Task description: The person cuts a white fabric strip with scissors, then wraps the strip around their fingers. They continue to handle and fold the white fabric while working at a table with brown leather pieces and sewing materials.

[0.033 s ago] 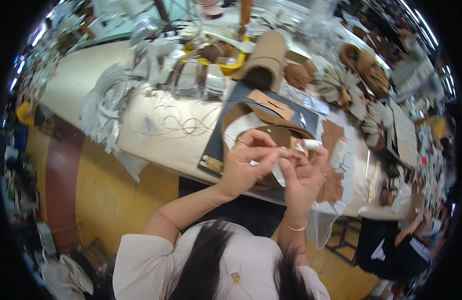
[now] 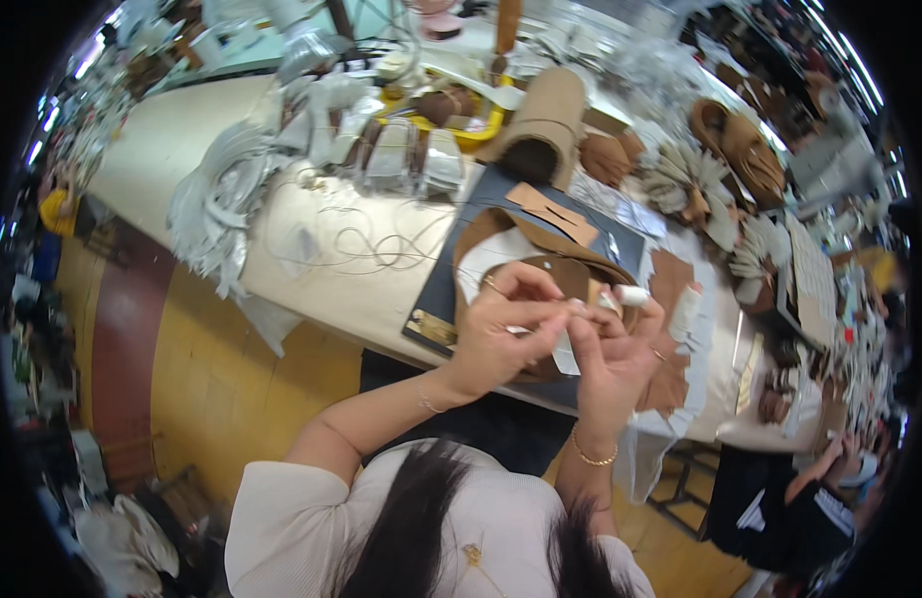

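My left hand [image 2: 506,324] and my right hand [image 2: 613,349] meet at the fingertips, both pinched. Whatever lies between the fingers is too small to make out. A white wrap [image 2: 632,296] covers one fingertip of my right hand. Below the hands is a curved brown leather piece [image 2: 606,267] with a white lining [image 2: 491,254], partly hidden by my fingers. It rests on a dark board [image 2: 446,274] on the table. Beyond it lies a flat tan leather piece [image 2: 553,213] with a slit.
Thin dark cord [image 2: 381,244] loops over the pale table [image 2: 307,284] at left, near white curved strips [image 2: 207,204]. Behind stand a brown roll [image 2: 549,115] and a yellow tray [image 2: 496,125]. Brown leather [image 2: 670,359] lies at right; another person's arm [image 2: 815,468] shows farther right.
The whole view has shifted slightly, so the table appears a little lower and farther right. My right thumb has come closer to the left fingertips.
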